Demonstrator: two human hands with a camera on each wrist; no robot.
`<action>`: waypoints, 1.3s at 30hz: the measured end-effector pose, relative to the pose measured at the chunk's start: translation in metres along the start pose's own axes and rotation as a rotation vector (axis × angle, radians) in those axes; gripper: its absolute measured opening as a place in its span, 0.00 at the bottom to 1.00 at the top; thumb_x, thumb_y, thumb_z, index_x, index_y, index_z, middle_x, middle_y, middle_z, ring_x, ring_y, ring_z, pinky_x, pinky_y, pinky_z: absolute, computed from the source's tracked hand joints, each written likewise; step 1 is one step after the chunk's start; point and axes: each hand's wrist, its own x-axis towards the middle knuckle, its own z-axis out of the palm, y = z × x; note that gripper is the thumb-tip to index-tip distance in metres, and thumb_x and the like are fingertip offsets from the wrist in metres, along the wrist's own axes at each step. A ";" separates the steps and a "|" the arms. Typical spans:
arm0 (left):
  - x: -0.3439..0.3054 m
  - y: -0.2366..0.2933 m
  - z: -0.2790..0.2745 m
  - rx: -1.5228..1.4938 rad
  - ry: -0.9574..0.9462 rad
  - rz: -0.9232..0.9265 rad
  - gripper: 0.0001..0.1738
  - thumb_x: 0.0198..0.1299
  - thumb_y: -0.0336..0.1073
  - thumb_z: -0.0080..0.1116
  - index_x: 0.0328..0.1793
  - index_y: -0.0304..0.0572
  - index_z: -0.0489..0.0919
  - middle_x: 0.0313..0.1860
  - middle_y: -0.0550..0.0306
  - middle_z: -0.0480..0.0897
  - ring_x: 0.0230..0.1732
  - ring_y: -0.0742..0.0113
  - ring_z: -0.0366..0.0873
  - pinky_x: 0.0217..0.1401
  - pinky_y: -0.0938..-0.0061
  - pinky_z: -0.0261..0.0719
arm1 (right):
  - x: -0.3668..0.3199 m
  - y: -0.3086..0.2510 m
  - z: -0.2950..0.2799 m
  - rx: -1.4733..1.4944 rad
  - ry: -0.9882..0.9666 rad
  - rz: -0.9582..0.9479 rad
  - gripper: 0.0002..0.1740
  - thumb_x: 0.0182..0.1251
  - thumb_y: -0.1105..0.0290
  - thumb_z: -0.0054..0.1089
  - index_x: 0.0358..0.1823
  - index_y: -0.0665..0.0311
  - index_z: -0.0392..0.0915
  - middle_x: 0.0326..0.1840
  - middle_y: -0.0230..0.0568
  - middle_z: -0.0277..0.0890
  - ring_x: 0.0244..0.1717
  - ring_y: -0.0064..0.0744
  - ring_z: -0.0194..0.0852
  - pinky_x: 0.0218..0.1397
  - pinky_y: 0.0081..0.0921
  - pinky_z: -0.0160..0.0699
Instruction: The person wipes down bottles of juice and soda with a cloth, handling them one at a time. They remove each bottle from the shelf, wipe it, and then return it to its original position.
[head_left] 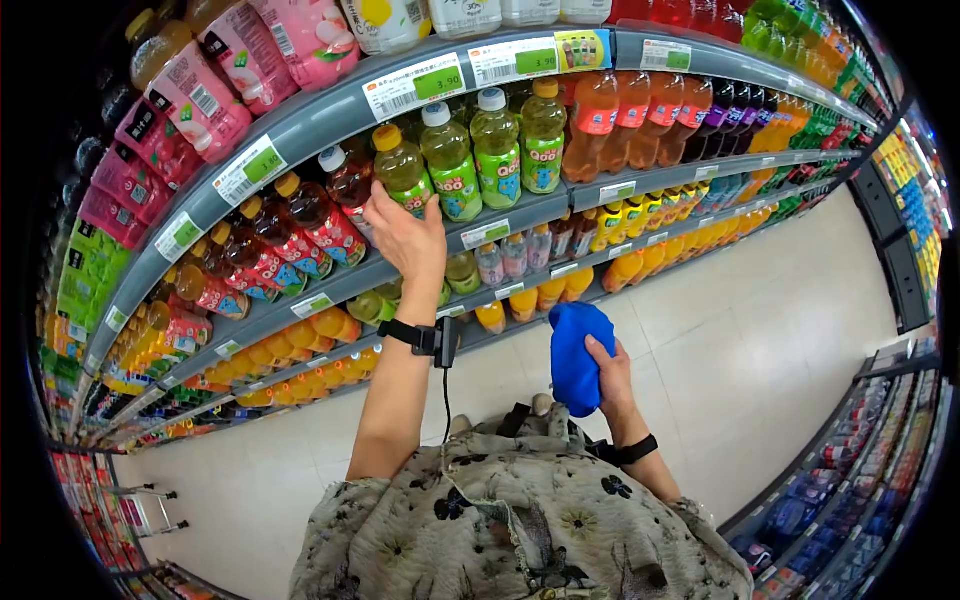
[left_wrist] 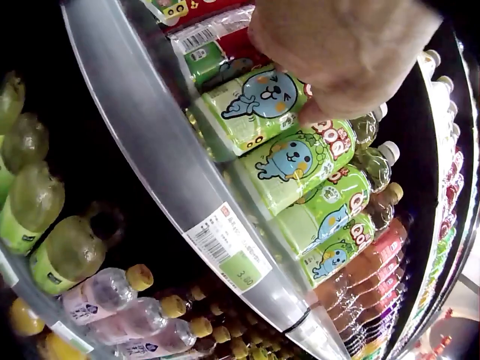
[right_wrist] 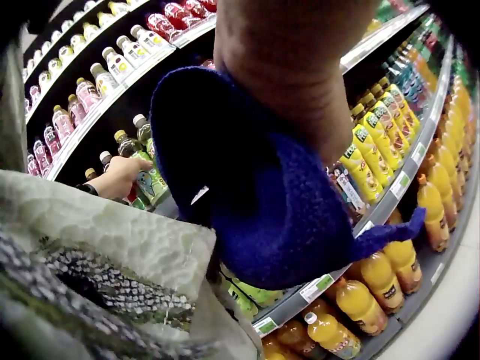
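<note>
My left hand (head_left: 408,238) grips a green-labelled Qoo drink bottle (head_left: 401,162) with a yellow cap, standing in the front row of the shelf. Its fingers are on one side and the thumb on the other. In the left wrist view the hand (left_wrist: 337,56) covers the upper part of this bottle (left_wrist: 251,112). Matching green bottles (head_left: 455,170) stand to its right, and a red-labelled bottle (head_left: 345,185) to its left. Lower down, my right hand (head_left: 615,378) holds a blue cloth item (head_left: 578,355); the right wrist view shows its open mouth and a narrow strap (right_wrist: 390,234).
Grey shelf edges (head_left: 350,105) with price tags (head_left: 425,88) curve across the front. Pink-labelled bottles (head_left: 200,105) fill the upper shelf, orange drinks (head_left: 325,325) the lower ones. Pale floor tiles (head_left: 720,330) lie below, with another stocked shelf (head_left: 850,480) behind at right.
</note>
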 end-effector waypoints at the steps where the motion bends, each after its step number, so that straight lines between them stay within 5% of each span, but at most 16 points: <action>1: 0.000 -0.001 0.000 -0.006 -0.006 0.001 0.45 0.43 0.38 0.70 0.66 0.33 0.57 0.55 0.38 0.65 0.52 0.40 0.68 0.51 0.57 0.68 | 0.000 0.000 0.001 0.007 0.006 -0.005 0.24 0.59 0.65 0.63 0.51 0.71 0.69 0.44 0.40 0.76 0.40 0.26 0.75 0.45 0.24 0.76; 10: -0.007 0.011 -0.013 -0.217 0.013 0.093 0.41 0.48 0.35 0.65 0.67 0.31 0.58 0.58 0.34 0.64 0.59 0.43 0.63 0.55 0.60 0.69 | 0.002 0.007 -0.004 0.089 -0.022 -0.004 0.26 0.58 0.64 0.65 0.53 0.72 0.67 0.44 0.43 0.75 0.41 0.28 0.76 0.44 0.25 0.77; 12: 0.002 0.021 -0.016 -0.158 -0.008 0.203 0.41 0.49 0.36 0.65 0.67 0.31 0.58 0.59 0.37 0.64 0.51 0.48 0.71 0.51 0.63 0.72 | -0.002 0.000 -0.003 0.051 -0.010 0.046 0.27 0.58 0.64 0.65 0.54 0.71 0.67 0.44 0.43 0.75 0.41 0.29 0.76 0.44 0.25 0.78; 14: 0.017 0.048 -0.026 -0.357 -0.266 -0.008 0.41 0.49 0.37 0.65 0.67 0.31 0.57 0.59 0.42 0.66 0.41 0.53 0.76 0.46 0.62 0.74 | -0.001 0.002 -0.005 0.054 0.003 0.034 0.27 0.58 0.64 0.65 0.54 0.71 0.66 0.44 0.43 0.75 0.40 0.29 0.76 0.43 0.25 0.78; 15: 0.024 0.042 -0.017 -0.242 -0.255 0.081 0.43 0.49 0.38 0.65 0.68 0.31 0.57 0.60 0.42 0.66 0.34 0.54 0.78 0.43 0.62 0.75 | -0.001 0.003 -0.006 0.039 -0.015 0.034 0.27 0.58 0.64 0.65 0.54 0.71 0.66 0.45 0.43 0.75 0.40 0.29 0.76 0.43 0.26 0.79; 20: 0.052 0.051 -0.005 -0.040 -0.209 0.383 0.50 0.47 0.41 0.66 0.70 0.29 0.50 0.56 0.31 0.69 0.49 0.38 0.73 0.51 0.56 0.72 | -0.007 -0.004 -0.005 0.089 -0.034 0.037 0.26 0.58 0.63 0.65 0.52 0.71 0.67 0.44 0.43 0.75 0.39 0.29 0.77 0.42 0.26 0.79; 22: 0.057 0.064 -0.011 0.063 -0.479 0.027 0.52 0.46 0.42 0.67 0.71 0.28 0.48 0.53 0.27 0.71 0.53 0.39 0.72 0.53 0.57 0.71 | -0.009 -0.003 -0.008 0.078 -0.032 0.033 0.26 0.58 0.63 0.65 0.52 0.70 0.67 0.44 0.43 0.75 0.39 0.29 0.77 0.41 0.26 0.79; 24: 0.056 0.064 -0.008 0.078 -0.490 0.027 0.54 0.45 0.42 0.67 0.71 0.28 0.47 0.50 0.27 0.73 0.54 0.39 0.71 0.53 0.57 0.71 | -0.012 -0.006 -0.010 0.088 -0.021 0.027 0.26 0.57 0.63 0.65 0.52 0.71 0.67 0.44 0.43 0.75 0.39 0.29 0.77 0.41 0.26 0.79; 35: 0.022 0.056 -0.018 -0.003 -0.338 0.159 0.41 0.42 0.45 0.70 0.62 0.35 0.66 0.53 0.42 0.66 0.50 0.42 0.72 0.51 0.57 0.72 | -0.014 -0.005 -0.015 0.080 -0.018 0.037 0.29 0.57 0.61 0.66 0.53 0.72 0.67 0.44 0.43 0.75 0.39 0.29 0.77 0.43 0.27 0.79; 39: -0.006 0.035 -0.016 -0.323 -0.317 0.145 0.38 0.43 0.37 0.71 0.61 0.37 0.67 0.56 0.47 0.67 0.56 0.52 0.70 0.55 0.64 0.71 | -0.017 -0.012 -0.008 0.129 -0.088 0.016 0.30 0.57 0.63 0.66 0.56 0.70 0.65 0.46 0.44 0.75 0.42 0.29 0.77 0.44 0.27 0.79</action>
